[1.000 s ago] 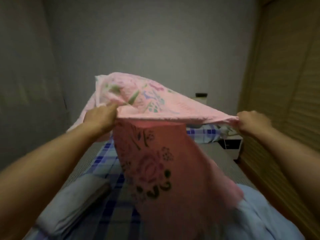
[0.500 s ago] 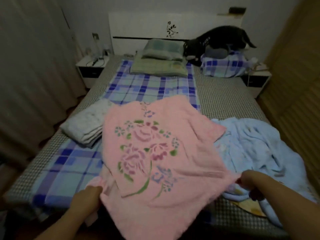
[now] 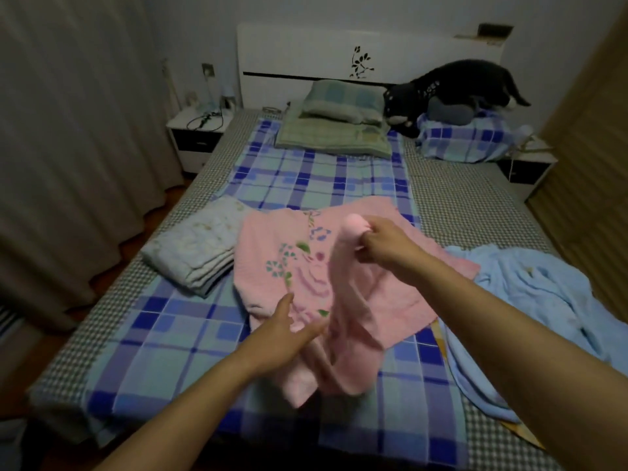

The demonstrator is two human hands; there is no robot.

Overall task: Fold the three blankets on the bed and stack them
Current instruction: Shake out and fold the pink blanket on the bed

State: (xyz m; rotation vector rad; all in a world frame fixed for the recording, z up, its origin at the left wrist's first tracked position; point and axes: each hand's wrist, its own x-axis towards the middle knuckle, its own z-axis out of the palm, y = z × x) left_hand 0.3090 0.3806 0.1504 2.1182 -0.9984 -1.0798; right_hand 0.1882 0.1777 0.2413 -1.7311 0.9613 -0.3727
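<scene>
A pink blanket (image 3: 272,263) with a flower print lies partly folded in the middle of the bed (image 3: 176,338). My right hand (image 3: 377,243) grips a bunched edge of it and holds that edge lifted over the blanket's far half. My left hand (image 3: 282,331) reaches over the near left part with fingers spread, touching the pink cloth. To the left lies a pale grey-white blanket (image 3: 197,256), folded flat. On the right a light blue blanket (image 3: 550,314) sits crumpled and unfolded.
Green pillows (image 3: 339,124) and a blue plaid pillow (image 3: 465,141) lie at the headboard, with a black cat (image 3: 452,86) on the plaid one. Nightstands (image 3: 193,137) flank the bed. Curtains hang at left, a wooden wardrobe stands at right.
The pink blanket came down from the air onto the bed. My right hand then carried its near right edge up and forward, and my left hand let go and opened.
</scene>
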